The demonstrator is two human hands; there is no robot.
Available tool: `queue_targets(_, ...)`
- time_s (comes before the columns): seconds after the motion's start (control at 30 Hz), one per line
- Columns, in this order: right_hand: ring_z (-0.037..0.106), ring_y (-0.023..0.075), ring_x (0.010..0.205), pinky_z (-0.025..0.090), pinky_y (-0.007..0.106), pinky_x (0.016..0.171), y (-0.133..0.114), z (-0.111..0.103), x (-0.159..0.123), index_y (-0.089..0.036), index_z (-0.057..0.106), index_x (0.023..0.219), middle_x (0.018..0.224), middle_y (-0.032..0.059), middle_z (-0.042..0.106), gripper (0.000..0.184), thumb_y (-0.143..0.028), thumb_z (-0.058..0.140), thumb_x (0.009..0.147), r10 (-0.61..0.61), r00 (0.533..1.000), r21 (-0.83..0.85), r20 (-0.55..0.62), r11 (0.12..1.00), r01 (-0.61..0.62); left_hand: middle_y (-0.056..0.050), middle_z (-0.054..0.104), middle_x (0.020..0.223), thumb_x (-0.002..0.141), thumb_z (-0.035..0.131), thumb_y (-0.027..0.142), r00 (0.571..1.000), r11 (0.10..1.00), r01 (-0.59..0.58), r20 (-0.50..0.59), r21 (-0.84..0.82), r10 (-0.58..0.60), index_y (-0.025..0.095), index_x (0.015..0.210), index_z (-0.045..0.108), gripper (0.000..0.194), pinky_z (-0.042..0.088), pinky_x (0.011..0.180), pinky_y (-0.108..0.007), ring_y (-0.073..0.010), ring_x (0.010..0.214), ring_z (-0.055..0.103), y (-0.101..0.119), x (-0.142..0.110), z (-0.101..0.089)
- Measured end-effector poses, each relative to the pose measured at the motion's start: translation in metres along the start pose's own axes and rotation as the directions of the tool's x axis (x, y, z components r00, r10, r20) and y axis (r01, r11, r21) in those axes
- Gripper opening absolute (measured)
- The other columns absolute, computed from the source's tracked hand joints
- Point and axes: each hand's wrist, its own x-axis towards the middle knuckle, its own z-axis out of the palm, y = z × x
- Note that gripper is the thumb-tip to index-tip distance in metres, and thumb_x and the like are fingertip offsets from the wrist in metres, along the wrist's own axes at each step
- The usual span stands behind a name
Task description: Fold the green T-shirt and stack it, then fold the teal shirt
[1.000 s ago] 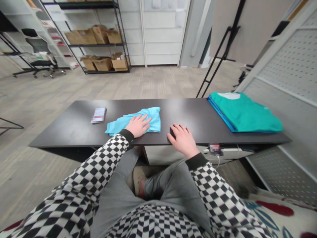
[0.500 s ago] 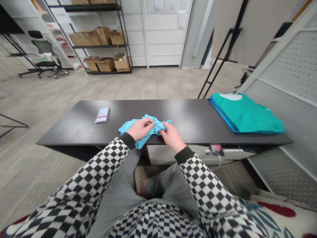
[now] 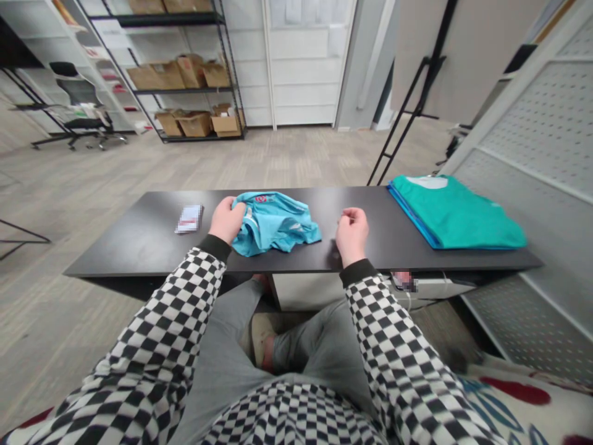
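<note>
Worktop [image 3: 125,250]: dark, smooth.
Left hand [image 3: 227,221]: pinching the blue cloth's left edge.
Right hand [image 3: 352,235]: fingers curled together, apart from the cloth.
Blue cloth [image 3: 280,225]: between the hands, loosely crumpled; its pinkish-red emblem is unreadable. Earlier bunched between both hands, now opened wider.
Pale item [image 3: 189,219]: farther left, print blurred.
Green folded cloth [image 3: 463,213]: far right, white patch.

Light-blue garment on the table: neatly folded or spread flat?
Neither: the light-blue garment is rumpled, with creases and uneven edges, the left hand holding its left end.
</note>
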Motion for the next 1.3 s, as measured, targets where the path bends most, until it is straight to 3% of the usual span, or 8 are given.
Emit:
queue_targets(0.13,0.071,0.0317,0.129,0.055,0.049,0.118,-0.003,0.006,-0.028,-0.018,0.071,0.136,0.138,0.0196,0.075,0.043,-0.026,0.049,0.1,-0.324,0.896,-0.173,0.305,0.906,0.386,-0.023,0.065,0.158,0.09,0.074,0.036,0.971,0.897,-0.237,0.117,0.373,0.208,0.017,0.144,0.068,0.058,0.041,0.132,-0.058,-0.0419,0.153,0.057,-0.017,-0.018,0.01)
queue_targets(0.27,0.051,0.0323,0.16,0.041,0.051,0.133,-0.011,0.026,-0.059,-0.02,0.06,0.159,0.172,0.0177,0.057,0.056,-0.033,0.061,0.105,-0.452,0.615,-0.124,0.646,0.733,0.669,-0.019,0.075,0.142,0.104,0.062,0.038,0.89,0.792,-0.416,0.378,0.446,0.255,0.021,0.129,0.077,0.033,0.044,0.126,-0.061,-0.0432,0.141,0.064,-0.018,-0.056,0.041)
queue_targets(0.37,0.06,0.0323,0.149,0.043,0.052,0.129,-0.012,0.033,-0.061,-0.022,0.065,0.15,0.159,0.015,0.068,0.051,-0.027,0.065,0.099,-0.423,0.509,-0.091,0.749,0.696,0.713,-0.017,0.079,0.124,0.109,0.056,0.037,0.85,0.82,-0.469,0.419,0.329,0.318,0.021,0.118,0.076,0.028,0.052,0.116,-0.055,-0.0383,0.125,0.071,-0.009,-0.07,0.055)
queue_targets(0.53,0.066,0.0263,0.091,0.054,0.038,0.091,-0.004,0.026,-0.052,-0.027,0.059,0.095,0.093,0.0041,0.071,0.005,-0.023,0.06,0.092,-0.361,0.656,-0.104,0.663,0.823,0.558,-0.011,0.079,0.113,0.108,0.061,0.052,0.783,0.858,-0.506,0.466,0.093,0.412,0.024,0.112,0.074,0.031,0.057,0.103,-0.043,-0.0307,0.108,0.074,0.003,-0.068,0.039)
queue_targets(0.7,0.056,0.0233,0.08,0.048,0.035,0.078,0.0,0.019,-0.051,-0.031,0.039,0.086,0.082,-0.0013,0.057,0.017,-0.027,0.055,0.088,-0.324,0.843,-0.095,0.43,0.912,0.399,-0.006,0.077,0.091,0.1,0.069,0.055,0.758,0.849,-0.481,0.59,0.218,0.278,0.028,0.102,0.073,0.027,0.054,0.083,-0.038,-0.0299,0.088,0.074,0.0,-0.05,0.004)
queue_targets(0.97,0.058,0.0233,0.079,0.052,0.036,0.076,0.006,0.02,-0.042,-0.03,0.046,0.099,0.086,-0.0013,0.059,0.01,-0.03,0.052,0.091,-0.134,0.969,-0.115,0.21,0.98,0.161,-0.006,0.07,0.076,0.098,0.063,0.038,0.939,0.826,-0.291,0.311,0.483,0.149,0.028,0.08,0.062,0.021,0.049,0.074,-0.039,-0.0314,0.079,0.071,-0.005,-0.043,-0.016)
queue_targets(1.13,0.071,0.0292,0.124,0.057,0.047,0.11,0.002,0.019,-0.043,-0.023,0.06,0.123,0.126,0.0157,0.075,0.032,-0.022,0.042,0.096,-0.2,0.961,-0.13,0.192,0.965,0.227,-0.007,0.079,0.095,0.1,0.056,0.035,0.95,0.948,-0.31,0.059,0.072,0.306,0.024,0.081,0.071,0.026,0.057,0.091,-0.038,-0.0276,0.098,0.074,0.034,-0.055,0.001)
queue_targets(1.3,0.042,0.0305,0.169,0.038,0.055,0.137,-0.017,0.011,-0.074,-0.019,0.054,0.163,0.175,0.0188,0.053,0.056,-0.033,0.049,0.109,-0.49,0.739,-0.046,0.462,0.819,0.572,-0.002,0.074,0.083,0.094,0.064,0.038,0.938,0.946,-0.241,0.198,-0.217,0.285,0.023,0.082,0.072,0.021,0.056,0.081,-0.035,-0.0234,0.083,0.069,0.089,-0.065,0.016)
